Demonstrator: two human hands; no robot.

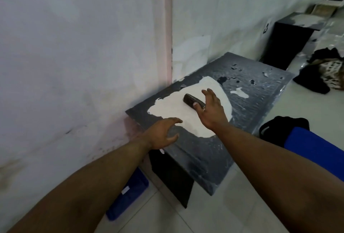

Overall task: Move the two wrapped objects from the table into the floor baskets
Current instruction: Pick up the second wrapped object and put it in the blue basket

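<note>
One wrapped object (192,100) lies flat, long axis pointing up-left.

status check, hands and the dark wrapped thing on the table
Right hand closing on dark oblong wrapped object, not yet lifted. Left hand open, empty. Blue plastic floor basket below; path clear.

head view — high, angled down, near table (242,87)

The table (251,82) has a dark grey, slightly glossy top, scuffed and flaked, with a large matt white patch where the coating is gone. The wrapped object (192,100) looks dark, smooth and faintly shiny. The floor (214,214) is pale glossy tile; the basket (128,195) is blue plastic.
</note>
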